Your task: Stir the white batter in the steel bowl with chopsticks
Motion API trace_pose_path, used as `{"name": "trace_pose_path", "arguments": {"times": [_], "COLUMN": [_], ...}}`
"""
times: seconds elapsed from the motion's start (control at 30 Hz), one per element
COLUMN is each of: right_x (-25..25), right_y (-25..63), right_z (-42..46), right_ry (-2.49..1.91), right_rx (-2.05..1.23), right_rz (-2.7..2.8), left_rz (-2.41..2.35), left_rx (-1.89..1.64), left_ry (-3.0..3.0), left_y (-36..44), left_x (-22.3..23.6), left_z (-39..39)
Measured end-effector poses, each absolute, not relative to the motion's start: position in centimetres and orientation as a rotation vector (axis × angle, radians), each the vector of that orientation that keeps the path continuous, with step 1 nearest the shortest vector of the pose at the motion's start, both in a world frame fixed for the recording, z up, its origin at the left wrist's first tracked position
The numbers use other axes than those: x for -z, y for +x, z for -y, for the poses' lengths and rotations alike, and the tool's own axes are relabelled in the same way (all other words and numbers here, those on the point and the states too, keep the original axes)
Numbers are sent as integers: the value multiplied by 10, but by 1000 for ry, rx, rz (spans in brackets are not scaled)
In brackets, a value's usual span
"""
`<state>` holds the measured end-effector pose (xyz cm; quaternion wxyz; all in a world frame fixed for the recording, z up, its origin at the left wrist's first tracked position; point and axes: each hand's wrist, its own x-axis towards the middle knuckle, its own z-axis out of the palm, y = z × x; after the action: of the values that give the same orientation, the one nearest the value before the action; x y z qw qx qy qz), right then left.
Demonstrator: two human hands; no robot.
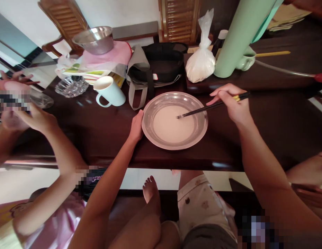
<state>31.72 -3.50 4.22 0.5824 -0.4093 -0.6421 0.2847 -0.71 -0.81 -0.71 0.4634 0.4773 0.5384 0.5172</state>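
Your right hand (232,102), right of the frame's centre, was closed around black chopsticks (196,111), their tips at the milky liquid (173,128) in a round metal bowl (173,146). The bowl sat on the dark wooden table (104,138) at mid-frame. Your left hand (136,126) touched its left rim; with the fingers mostly hidden, I could not tell how tightly they were closed. A white mug (113,92) stood left of centre, and a knotted plastic bag of white powder (201,65) sat at upper right.
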Motion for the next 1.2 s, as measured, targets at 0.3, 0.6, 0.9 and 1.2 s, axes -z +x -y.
{"name": "trace_pose_path", "arguments": {"times": [0.3, 0.6, 0.9, 1.2], "right_x": [-46, -42, -43, -46], "right_y": [303, 318, 320, 305], "right_z": [43, 36, 34, 42], "right_ry": [-1018, -930, -948, -1009], "right_rx": [-832, -860, -712, -799], "right_rz": [1736, 1496, 1483, 1744], "left_rz": [-1336, -1332, -1330, -1323], "left_rx": [-1278, -1280, -1275, -1289], "left_ry": [1132, 1142, 1131, 1157], "left_y": [-5, -7, -6, -9], "left_x": [4, 8, 6, 10], "left_z": [8, 8, 9, 6]}}
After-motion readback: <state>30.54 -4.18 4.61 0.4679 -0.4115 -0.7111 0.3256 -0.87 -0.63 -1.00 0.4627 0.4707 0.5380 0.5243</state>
